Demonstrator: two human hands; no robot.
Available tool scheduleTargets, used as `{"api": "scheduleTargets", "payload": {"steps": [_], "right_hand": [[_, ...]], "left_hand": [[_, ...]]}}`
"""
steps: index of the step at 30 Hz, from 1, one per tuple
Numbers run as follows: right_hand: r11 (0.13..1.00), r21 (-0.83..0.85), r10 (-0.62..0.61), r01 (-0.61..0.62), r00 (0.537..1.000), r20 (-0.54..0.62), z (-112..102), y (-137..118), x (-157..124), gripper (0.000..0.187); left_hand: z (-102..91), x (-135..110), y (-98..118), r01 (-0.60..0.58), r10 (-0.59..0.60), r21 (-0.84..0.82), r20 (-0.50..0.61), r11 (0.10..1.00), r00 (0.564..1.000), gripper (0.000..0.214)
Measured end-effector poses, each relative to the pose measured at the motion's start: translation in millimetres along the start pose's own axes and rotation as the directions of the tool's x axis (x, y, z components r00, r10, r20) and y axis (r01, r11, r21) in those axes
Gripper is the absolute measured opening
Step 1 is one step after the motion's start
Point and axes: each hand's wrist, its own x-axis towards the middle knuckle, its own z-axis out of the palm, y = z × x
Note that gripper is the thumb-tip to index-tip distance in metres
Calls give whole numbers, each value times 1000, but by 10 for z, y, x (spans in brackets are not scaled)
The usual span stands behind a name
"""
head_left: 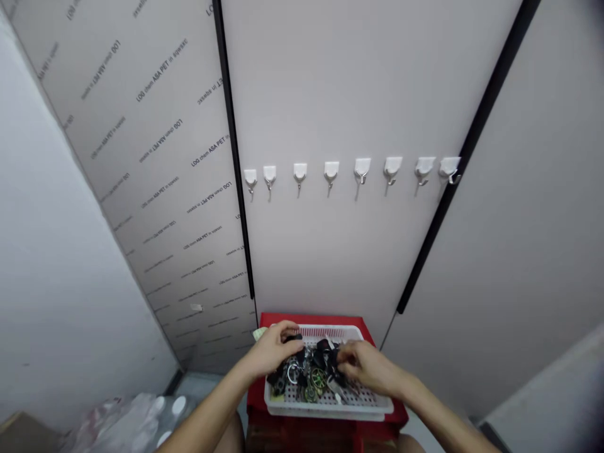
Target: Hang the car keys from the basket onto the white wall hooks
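Note:
A white plastic mesh basket [329, 409] holds a tangled pile of keys and key rings [311, 374], many with black heads, and it rests on a red crate [321, 319]. My left hand [270, 350] reaches over the basket's back left corner, its fingers closed on a black-headed key [295, 338]. Over the pile's right side, my right hand [365, 368] pinches another black-headed key [333, 363]. My fingers hide part of the pile.
Several white adhesive hooks [346, 170] run in a row across the pale wall panel ahead, well above the basket. A panel printed with small lettering [160, 182] stands to the left. White plastic bags [117, 428] lie on the floor at lower left.

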Motion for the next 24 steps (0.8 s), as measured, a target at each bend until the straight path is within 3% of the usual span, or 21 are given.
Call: {"api": "scheduleTargets", "payload": {"steps": [2,4,6,8,10,16,24], "right_hand": [[984,177,24,-12,998,-66,-188,-179,128,26],[895,446,71,24,978,-197,-443,-446,284,40],[672,724,81,158,956,-283,-710,-741,423,47],[456,864,36,215,965,-259,-928,-992,511,51],[344,918,-17,198,979,-205,-1060,-1153,545,53],[331,932,-24,146,989,-146,-1056,-1225,524,56],[358,927,-27,111,994,-109,-925,-1208,588,56]], "left_hand": [[-23,64,228,-16,13,-72,-44,997,999,29],[-32,180,554,-48,27,-201,-106,978,994,30],[-24,310,895,-65,36,-351,-89,934,995,41],[1,418,1165,-80,76,-449,-28,890,997,50],[40,487,1318,-94,125,-488,31,868,992,54],[153,506,1294,-68,152,-462,147,884,977,56],[135,470,1199,-62,146,-454,153,889,977,56]]}}
